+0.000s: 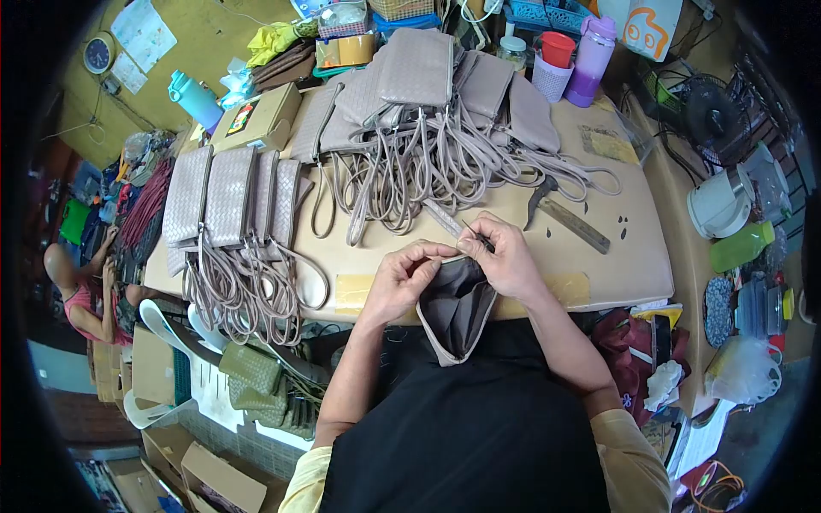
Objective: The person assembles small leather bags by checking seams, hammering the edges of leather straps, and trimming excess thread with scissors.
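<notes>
An open pouch with a dark lining hangs between my hands at the table's front edge, its mouth facing me. My left hand pinches the left side of its rim, fingers closed. My right hand is closed at the rim's right end, with a thin dark pointed item between thumb and fingers. A woven strap runs from the pouch's top toward the pile. Beyond lie grey-mauve woven pouches with looped straps, and another stack is at the left.
A hammer lies on the padded table to the right. Bottles, cups and a cardboard box stand at the back. Green woven pouches hang below left. Another person sits at the far left.
</notes>
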{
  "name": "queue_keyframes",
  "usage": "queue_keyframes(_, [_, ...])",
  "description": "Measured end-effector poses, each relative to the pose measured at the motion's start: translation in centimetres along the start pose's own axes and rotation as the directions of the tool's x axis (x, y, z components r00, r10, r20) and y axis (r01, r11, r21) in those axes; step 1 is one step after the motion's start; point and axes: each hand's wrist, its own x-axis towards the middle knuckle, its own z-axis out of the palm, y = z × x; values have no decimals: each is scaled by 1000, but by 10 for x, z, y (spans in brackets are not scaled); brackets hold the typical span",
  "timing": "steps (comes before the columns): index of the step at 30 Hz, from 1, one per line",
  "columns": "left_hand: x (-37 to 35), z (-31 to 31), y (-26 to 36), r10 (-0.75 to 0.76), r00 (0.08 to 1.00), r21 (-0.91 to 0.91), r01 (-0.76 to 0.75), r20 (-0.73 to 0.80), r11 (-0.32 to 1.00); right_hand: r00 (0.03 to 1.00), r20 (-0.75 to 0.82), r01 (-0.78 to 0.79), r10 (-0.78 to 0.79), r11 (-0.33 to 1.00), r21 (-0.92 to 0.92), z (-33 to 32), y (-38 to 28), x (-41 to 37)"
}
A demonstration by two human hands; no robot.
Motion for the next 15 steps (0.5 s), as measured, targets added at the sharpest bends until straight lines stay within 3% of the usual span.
queue_keyframes(2, [2,5,2,145,989,237,-148,30,960,1000,2,-3,3,1000,-17,2,-6,0])
queue_keyframes(4, [4,13,-2,181,983,280,-169,-18,945,1000,7,-3,4,999,-32,3,-17,1])
queue_keyframes(6, [4,15,-7,259,963,351,-219,-70,910,998,58,-23,33,986,-165,5,-29,0])
queue_keyframes(7, [4,15,-12,258,964,351,-220,-66,910,998,55,-24,34,986,-165,6,-30,-1])
queue_keyframes(9, [4,12,-20,201,965,168,-172,-168,971,973,-166,148,-158,986,-71,10,-31,-4])
queue_keyframes(10, [3,9,-20,189,970,174,-161,-153,971,973,-167,149,-159,986,-68,8,-31,-8])
queue_keyframes(12, [2,6,-24,202,961,143,-177,-190,974,989,-135,22,-56,971,-238,-3,-32,-19])
queue_keyframes(13, [2,6,-26,212,951,108,-192,-224,975,989,-135,22,-56,971,-239,-5,-34,-24])
queue_keyframes(15, [1,6,-26,216,953,108,-197,-212,974,999,-19,-54,51,907,-418,-8,-39,-33])
